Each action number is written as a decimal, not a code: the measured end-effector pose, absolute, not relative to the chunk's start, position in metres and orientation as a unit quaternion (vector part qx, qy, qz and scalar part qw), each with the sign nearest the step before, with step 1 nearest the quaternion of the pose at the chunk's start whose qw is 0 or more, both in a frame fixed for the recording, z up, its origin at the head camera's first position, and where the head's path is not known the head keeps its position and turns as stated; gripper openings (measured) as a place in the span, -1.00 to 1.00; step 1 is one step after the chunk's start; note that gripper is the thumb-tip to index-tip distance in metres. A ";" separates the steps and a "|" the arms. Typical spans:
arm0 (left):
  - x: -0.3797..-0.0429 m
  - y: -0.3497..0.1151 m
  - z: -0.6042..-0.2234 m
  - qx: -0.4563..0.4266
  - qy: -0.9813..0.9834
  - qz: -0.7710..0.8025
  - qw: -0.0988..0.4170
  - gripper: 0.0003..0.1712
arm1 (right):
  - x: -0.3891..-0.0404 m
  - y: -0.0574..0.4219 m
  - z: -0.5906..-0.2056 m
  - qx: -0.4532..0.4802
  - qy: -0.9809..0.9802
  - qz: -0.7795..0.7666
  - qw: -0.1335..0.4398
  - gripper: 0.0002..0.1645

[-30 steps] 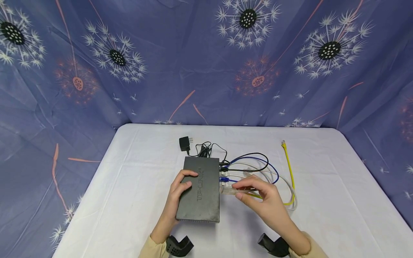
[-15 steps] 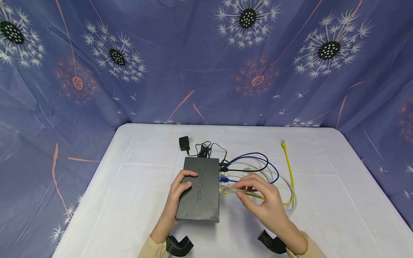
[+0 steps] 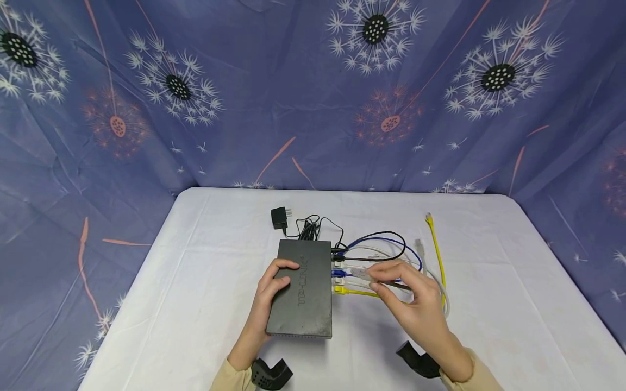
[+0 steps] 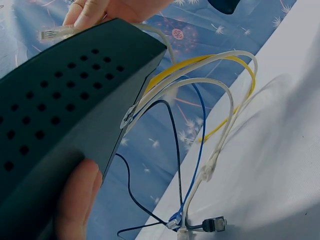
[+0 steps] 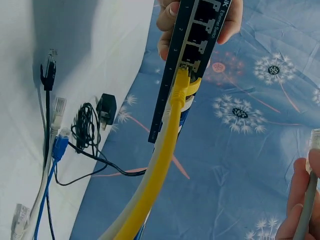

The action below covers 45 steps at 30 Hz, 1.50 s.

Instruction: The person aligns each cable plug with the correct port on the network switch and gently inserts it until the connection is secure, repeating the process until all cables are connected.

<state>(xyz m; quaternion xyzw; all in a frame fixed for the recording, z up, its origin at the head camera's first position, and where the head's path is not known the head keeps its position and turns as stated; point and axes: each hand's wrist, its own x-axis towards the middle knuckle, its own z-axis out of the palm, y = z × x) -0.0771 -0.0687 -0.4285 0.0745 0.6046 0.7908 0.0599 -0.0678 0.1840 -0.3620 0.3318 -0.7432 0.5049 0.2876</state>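
My left hand [image 3: 274,288] grips a black TP-LINK Ethernet switch [image 3: 303,320] by its left side, thumb and finger on top. The switch is tilted up. Between thumb and fingertips, my right hand [image 3: 411,293] pinches a grey network cable by its clear plug [image 3: 359,273], just right of the switch and apart from it. In the right wrist view a yellow network cable [image 5: 172,130] is plugged into the port side, with several dark sockets [image 5: 197,32] beside it. Blue [image 3: 338,273], white and black plugs sit farther along that side.
A black power adapter [image 3: 279,218] lies behind the switch, its cord [image 3: 309,227] bundled. Looped cables spread to the right, and the yellow cable's loose end [image 3: 430,219] points to the back. A patterned curtain [image 3: 313,108] hangs behind the white table [image 3: 205,271].
My right hand has drawn back right with the clear plug, baring the yellow plug at the switch. Another clear plug now shows behind that hand. My left hand has hardly moved.
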 end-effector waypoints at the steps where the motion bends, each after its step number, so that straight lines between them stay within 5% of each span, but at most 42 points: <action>1: -0.077 -0.069 -0.429 0.075 0.603 0.792 0.060 -0.66 | -0.068 0.184 -0.362 0.331 -0.743 0.506 0.287 -0.87; 7: -0.077 -0.069 -0.429 0.075 0.596 0.797 0.061 -0.66 | -0.068 0.185 -0.359 0.331 -0.739 0.510 0.291 -0.73; 13: -0.077 -0.068 -0.428 0.073 0.598 0.796 0.062 -0.66 | -0.069 0.186 -0.365 0.325 -0.751 0.498 0.288 -0.86; 20: -0.078 -0.068 -0.426 0.075 0.592 0.800 0.060 -0.65 | -0.069 0.187 -0.376 0.329 -0.760 0.487 0.277 -0.57; 30: -0.080 -0.067 -0.423 0.080 0.591 0.801 0.058 -0.66 | -0.069 0.182 -0.390 0.342 -0.780 0.439 0.288 -0.95; 35: -0.081 -0.067 -0.422 0.078 0.592 0.800 0.058 -0.66 | -0.067 0.176 -0.393 0.346 -0.792 0.398 0.306 -0.70; 45: -0.082 -0.066 -0.421 0.080 0.606 0.790 0.045 -0.66 | -0.066 0.169 -0.398 0.350 -0.804 0.350 0.329 -0.65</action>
